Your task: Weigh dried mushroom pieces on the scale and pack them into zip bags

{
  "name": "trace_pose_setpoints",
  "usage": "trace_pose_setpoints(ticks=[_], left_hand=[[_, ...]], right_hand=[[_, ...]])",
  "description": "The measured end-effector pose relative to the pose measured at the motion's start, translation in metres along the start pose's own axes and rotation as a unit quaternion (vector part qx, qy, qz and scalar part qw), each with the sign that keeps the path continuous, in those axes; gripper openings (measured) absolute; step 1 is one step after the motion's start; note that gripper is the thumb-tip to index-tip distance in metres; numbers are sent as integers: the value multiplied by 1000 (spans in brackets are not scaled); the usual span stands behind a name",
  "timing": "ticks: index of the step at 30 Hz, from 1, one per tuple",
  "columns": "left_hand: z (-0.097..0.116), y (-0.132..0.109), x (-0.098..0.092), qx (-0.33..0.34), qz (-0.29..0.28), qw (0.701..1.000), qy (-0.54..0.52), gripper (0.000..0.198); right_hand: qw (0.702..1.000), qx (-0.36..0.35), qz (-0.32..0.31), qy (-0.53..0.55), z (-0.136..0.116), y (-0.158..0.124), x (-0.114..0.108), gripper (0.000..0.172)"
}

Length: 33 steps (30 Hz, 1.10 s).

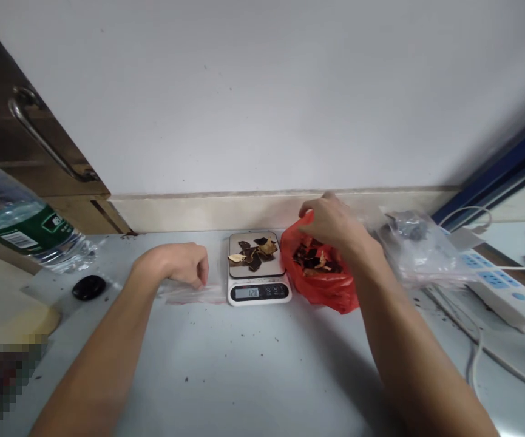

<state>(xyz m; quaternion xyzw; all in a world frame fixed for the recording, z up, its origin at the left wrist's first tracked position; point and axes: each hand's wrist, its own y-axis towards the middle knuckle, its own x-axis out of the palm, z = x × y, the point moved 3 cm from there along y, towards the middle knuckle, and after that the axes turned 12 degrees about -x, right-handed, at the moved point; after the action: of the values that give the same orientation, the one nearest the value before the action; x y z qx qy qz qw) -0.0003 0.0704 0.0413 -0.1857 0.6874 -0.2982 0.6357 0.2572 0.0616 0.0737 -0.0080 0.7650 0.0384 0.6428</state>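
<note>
A white digital kitchen scale [260, 282] stands in the middle, its display reading about 128. Several dark brown and tan dried slices [254, 254] lie on its platform. Right beside it, a red plastic bag [328, 291] gapes upward with more dried slices [317, 258] inside. My right hand [335, 221] is at the bag's far rim, fingers bent around the red plastic; its fingertips are partly hidden. Left of the scale, my left hand [182, 264] is closed with curled fingers above a flat clear plastic bag [193, 294]. Whatever those fingers may hold is hidden.
A large water bottle [25, 221] and a black oval object [89, 287] are at left. On the right lie clear plastic packets [421, 249], a white power strip [508, 294] and cables [476, 340]. A wall [266, 121] rises behind the table [244, 376], which has dark crumbs.
</note>
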Motion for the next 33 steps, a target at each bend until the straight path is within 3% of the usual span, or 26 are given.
trace_pose_setpoints(ticks=[3,6,10,17,25,30,33], left_hand=[[-4,0,-3,10,6,1000,-2,22],[-8,-1,-6,12,16,1000,-2,22],[-11,-5,-9,1,38,999,-3,21],[-13,-8,-11,16,54,998,-13,20],[-21,-9,-13,25,59,997,-45,25],[-24,-17,-23,50,128,989,-50,30],[-23,-24,-30,74,187,977,-70,35]], right_hand=[[992,-98,39,64,-9,2,2,31],[976,-173,-30,129,-24,4,13,30],[971,-163,-99,146,-36,7,26,23],[956,-194,-96,200,-31,9,23,6],[940,-225,-39,254,-15,9,9,13],[939,-197,-21,280,-3,1,-3,29],[942,-193,-20,275,5,-5,-13,30]])
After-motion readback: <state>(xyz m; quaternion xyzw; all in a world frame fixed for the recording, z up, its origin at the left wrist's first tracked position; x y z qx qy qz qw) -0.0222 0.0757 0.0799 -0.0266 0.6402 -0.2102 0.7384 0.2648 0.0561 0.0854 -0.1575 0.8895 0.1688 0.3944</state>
